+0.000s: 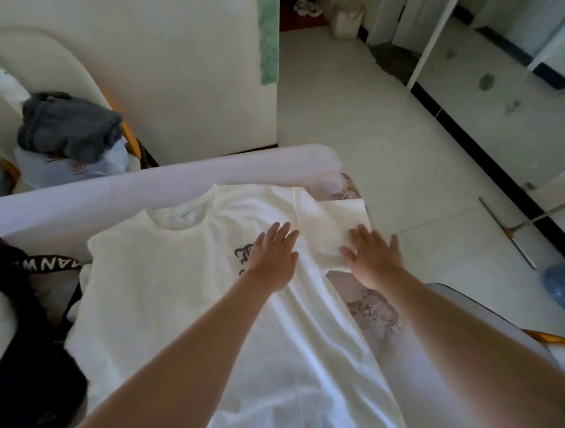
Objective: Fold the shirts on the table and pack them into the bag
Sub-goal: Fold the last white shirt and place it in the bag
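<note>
White shirt (188,300) flat face-up on worktop (374,310), collar far. Left hand (271,262) flat on chest print, fingers straight. Right hand (372,258) flat on right sleeve (326,225). Black bag (26,335) near-left.

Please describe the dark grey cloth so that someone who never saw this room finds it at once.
Start from the white T-shirt spread in the middle, then look beyond its collar to the upper left, past the pale padded edge. There the grey cloth lies crumpled on a pale heap; it is the only dark grey thing among whitish ones.
</note>
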The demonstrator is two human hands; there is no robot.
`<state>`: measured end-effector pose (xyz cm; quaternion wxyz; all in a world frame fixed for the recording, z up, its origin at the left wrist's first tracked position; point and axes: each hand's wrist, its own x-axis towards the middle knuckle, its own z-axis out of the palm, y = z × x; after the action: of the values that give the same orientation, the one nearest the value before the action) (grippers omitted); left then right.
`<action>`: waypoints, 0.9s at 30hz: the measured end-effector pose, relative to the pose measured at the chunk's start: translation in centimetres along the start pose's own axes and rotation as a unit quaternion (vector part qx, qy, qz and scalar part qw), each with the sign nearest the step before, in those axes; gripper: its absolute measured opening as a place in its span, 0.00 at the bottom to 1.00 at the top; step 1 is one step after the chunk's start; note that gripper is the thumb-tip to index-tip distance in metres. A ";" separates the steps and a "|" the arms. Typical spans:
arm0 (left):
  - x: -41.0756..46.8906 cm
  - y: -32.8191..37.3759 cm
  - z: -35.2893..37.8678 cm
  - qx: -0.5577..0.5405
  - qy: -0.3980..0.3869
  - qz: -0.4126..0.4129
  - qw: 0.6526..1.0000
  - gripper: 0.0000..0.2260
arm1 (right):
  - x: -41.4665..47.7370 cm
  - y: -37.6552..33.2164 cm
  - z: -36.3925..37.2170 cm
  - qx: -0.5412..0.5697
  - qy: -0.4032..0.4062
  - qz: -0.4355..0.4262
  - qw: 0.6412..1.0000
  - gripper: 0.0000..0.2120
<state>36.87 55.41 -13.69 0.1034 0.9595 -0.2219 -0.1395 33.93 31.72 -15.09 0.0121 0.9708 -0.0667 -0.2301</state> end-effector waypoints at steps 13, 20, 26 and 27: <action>9.9 3.1 1.9 0.034 0.030 0.050 0.998 0.24 | 4.0 4.1 0.2 0.441 0.027 0.323 0.837 0.29; 10.4 6.2 -0.1 -0.120 0.064 0.077 0.988 0.20 | 2.8 3.8 -2.5 0.486 0.212 0.232 0.815 0.06; 7.0 3.1 -6.1 -0.420 0.178 -0.079 0.886 0.14 | -1.1 -3.7 -7.4 0.432 0.238 -0.033 0.869 0.12; 6.1 2.0 -6.8 -0.456 0.169 -0.097 0.868 0.16 | -1.8 -5.3 -7.8 0.438 0.202 -0.085 0.872 0.13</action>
<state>43.43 51.78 -8.11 0.5516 0.8310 -0.0184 -0.0703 36.47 37.20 -7.56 -0.4204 0.9040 -0.0735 0.0236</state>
